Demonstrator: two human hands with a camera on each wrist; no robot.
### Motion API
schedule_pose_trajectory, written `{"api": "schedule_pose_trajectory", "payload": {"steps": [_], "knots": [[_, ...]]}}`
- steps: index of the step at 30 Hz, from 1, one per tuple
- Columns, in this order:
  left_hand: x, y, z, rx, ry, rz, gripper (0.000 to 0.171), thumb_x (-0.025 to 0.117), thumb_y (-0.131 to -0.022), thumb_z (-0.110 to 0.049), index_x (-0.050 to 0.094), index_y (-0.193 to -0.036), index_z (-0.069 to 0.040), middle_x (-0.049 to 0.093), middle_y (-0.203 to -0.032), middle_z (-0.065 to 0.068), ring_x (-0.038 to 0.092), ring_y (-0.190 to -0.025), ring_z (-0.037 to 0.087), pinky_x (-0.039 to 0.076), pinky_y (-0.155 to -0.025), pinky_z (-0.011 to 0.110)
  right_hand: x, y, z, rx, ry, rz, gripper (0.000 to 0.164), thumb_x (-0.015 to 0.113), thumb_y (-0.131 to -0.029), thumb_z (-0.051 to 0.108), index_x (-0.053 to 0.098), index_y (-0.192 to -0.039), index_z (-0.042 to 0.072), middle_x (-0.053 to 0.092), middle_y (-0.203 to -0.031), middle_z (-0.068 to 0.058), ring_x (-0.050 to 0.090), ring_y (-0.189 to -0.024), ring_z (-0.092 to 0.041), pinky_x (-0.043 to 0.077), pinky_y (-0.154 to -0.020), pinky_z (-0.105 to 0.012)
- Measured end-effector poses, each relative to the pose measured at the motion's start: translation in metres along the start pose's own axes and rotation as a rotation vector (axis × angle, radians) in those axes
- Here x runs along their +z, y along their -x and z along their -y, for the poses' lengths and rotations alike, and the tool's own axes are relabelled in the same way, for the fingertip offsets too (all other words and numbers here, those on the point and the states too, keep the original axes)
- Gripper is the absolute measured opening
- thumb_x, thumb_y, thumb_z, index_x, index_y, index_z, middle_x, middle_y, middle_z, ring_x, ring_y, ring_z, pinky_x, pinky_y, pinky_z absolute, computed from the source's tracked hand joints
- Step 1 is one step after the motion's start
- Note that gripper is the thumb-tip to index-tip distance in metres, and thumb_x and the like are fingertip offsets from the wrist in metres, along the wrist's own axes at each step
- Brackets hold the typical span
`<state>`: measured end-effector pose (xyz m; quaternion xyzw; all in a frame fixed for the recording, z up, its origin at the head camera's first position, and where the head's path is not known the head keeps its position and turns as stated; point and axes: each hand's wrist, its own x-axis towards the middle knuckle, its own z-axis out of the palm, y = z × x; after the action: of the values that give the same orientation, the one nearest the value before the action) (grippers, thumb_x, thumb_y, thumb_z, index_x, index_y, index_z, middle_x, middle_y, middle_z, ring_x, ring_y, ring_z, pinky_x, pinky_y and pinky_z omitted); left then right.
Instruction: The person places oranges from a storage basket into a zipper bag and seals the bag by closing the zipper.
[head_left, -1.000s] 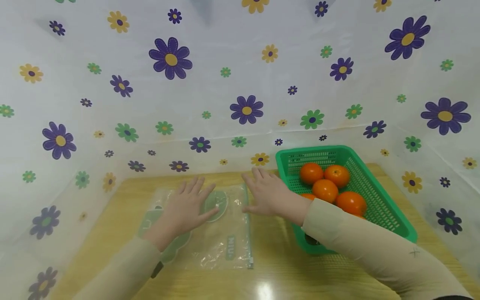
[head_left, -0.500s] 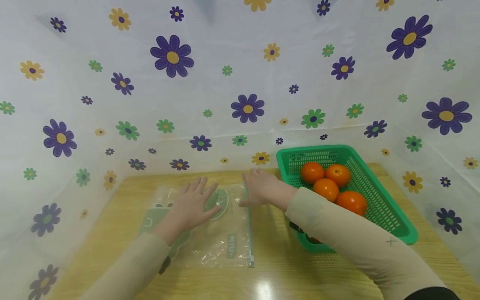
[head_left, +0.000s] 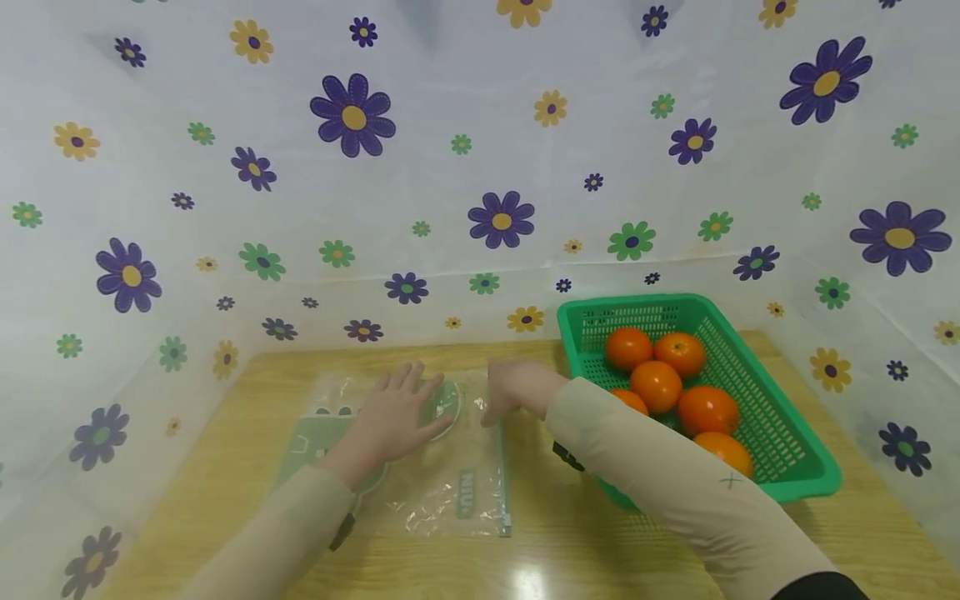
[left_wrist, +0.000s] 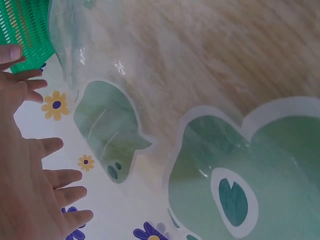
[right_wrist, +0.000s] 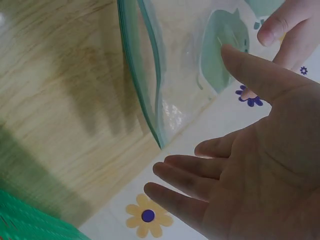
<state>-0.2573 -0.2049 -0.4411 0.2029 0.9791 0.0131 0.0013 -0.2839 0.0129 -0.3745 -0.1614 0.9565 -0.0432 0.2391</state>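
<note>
A clear zip bag [head_left: 420, 500] with green printed shapes lies flat, its green zip strip [head_left: 505, 483] on the right side. My left hand [head_left: 393, 417] is spread over the bag's far middle part, fingers apart and straight. In the left wrist view, the left hand [left_wrist: 35, 185] holds nothing, with the bag's leaf-shaped print [left_wrist: 107, 130] beside it. Over the far end of the zip strip, my right hand [head_left: 522, 387] bends down at the wrist. Its palm shows in the right wrist view, where the right hand [right_wrist: 270, 155] has loosely extended fingers and nothing between them.
A green plastic basket [head_left: 637, 303] stands to the right, with several shiny orange-red round fruits [head_left: 656, 387] in it; my right sleeve [head_left: 637, 450] passes over its near left corner. A flower-printed white sheet [head_left: 435, 192] walls the wooden table [head_left: 435, 575] at the back and sides.
My right hand has drawn a little left and its wrist has bent, so the fingers point downward. The right forearm has swung left. My left hand stays spread over the bag.
</note>
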Motion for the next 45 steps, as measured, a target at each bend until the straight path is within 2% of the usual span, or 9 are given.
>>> {"api": "schedule_pose_trajectory", "payload": {"steps": [2,8,15,20,24,30,34,38,45], "knots": [[0.002,-0.003,0.0,-0.006,0.011,0.007,0.078,0.052,-0.104,-0.06,0.04,-0.163,-0.01,0.029,-0.17,0.027,0.028,-0.159,0.05,0.022,-0.131,0.065,0.005,-0.004,-0.001,-0.001,-0.04,0.008,0.081,0.081,-0.092,0.04,0.047,-0.152,-0.002,0.065,-0.141,-0.018,0.066,-0.125,-0.033,0.058,-0.106,-0.044],[0.007,-0.014,0.002,-0.026,0.01,0.024,0.076,0.05,-0.106,-0.058,0.04,-0.163,-0.008,0.034,-0.168,0.028,0.031,-0.157,0.05,0.025,-0.13,0.065,0.015,-0.01,-0.004,0.011,-0.079,0.05,0.095,0.081,-0.093,0.04,0.031,-0.162,-0.002,0.049,-0.161,-0.023,0.051,-0.147,-0.038,0.046,-0.122,-0.048],[0.013,-0.028,0.002,-0.025,0.009,0.033,0.073,0.053,-0.106,-0.052,0.042,-0.16,-0.004,0.039,-0.166,0.026,0.036,-0.157,0.046,0.026,-0.131,0.061,0.021,-0.012,-0.006,0.007,-0.046,0.063,0.08,0.08,-0.093,0.041,0.047,-0.154,0.002,0.058,-0.153,-0.019,0.058,-0.14,-0.036,0.05,-0.118,-0.049],[0.017,-0.034,-0.011,0.016,0.05,-0.015,0.069,0.067,-0.101,-0.043,0.05,-0.153,-0.001,0.049,-0.16,0.025,0.046,-0.151,0.044,0.033,-0.129,0.058,0.024,-0.013,-0.006,-0.057,0.004,0.088,0.063,0.077,-0.096,0.036,0.058,-0.143,-0.001,0.067,-0.14,-0.017,0.065,-0.13,-0.032,0.053,-0.114,-0.044],[0.02,-0.036,-0.025,0.078,0.037,-0.001,0.065,0.071,-0.1,-0.04,0.055,-0.148,0.0,0.054,-0.155,0.025,0.05,-0.147,0.043,0.038,-0.126,0.058,0.024,-0.015,-0.007,-0.093,0.005,0.128,0.054,0.077,-0.097,0.031,0.062,-0.136,-0.003,0.07,-0.133,-0.016,0.066,-0.125,-0.03,0.054,-0.112,-0.042],[0.024,-0.035,-0.033,0.079,-0.011,0.029,0.064,0.074,-0.098,-0.041,0.057,-0.146,-0.002,0.055,-0.154,0.023,0.05,-0.147,0.04,0.038,-0.127,0.054,0.023,-0.023,-0.012,-0.262,-0.021,0.228,0.04,0.074,-0.095,0.021,0.066,-0.125,-0.004,0.071,-0.124,-0.016,0.066,-0.117,-0.028,0.054,-0.111,-0.041],[0.026,-0.034,-0.032,0.046,0.031,0.018,0.06,0.074,-0.098,-0.04,0.059,-0.142,-0.002,0.056,-0.152,0.022,0.052,-0.145,0.039,0.04,-0.126,0.054,0.023,-0.025,-0.016,-0.327,-0.102,0.277,0.056,0.073,-0.095,0.019,0.055,-0.141,-0.007,0.062,-0.144,-0.021,0.059,-0.137,-0.033,0.045,-0.123,-0.043],[0.026,-0.031,-0.031,0.016,0.079,0.024,0.056,0.068,-0.102,-0.042,0.06,-0.14,-0.001,0.053,-0.155,0.023,0.05,-0.147,0.039,0.038,-0.127,0.054,0.023,-0.025,-0.018,-0.327,-0.151,0.264,0.08,0.075,-0.095,0.018,0.034,-0.158,-0.01,0.041,-0.165,-0.026,0.038,-0.157,-0.038,0.031,-0.132,-0.044],[0.029,-0.029,-0.031,-0.004,0.104,0.021,0.056,0.057,-0.107,-0.044,0.06,-0.137,0.002,0.056,-0.148,0.025,0.054,-0.141,0.041,0.041,-0.124,0.055,0.023,-0.022,-0.02,-0.317,-0.192,0.256,0.093,0.071,-0.099,0.016,0.012,-0.167,-0.006,0.013,-0.177,-0.022,0.015,-0.166,-0.033,0.017,-0.137,-0.042]]}}
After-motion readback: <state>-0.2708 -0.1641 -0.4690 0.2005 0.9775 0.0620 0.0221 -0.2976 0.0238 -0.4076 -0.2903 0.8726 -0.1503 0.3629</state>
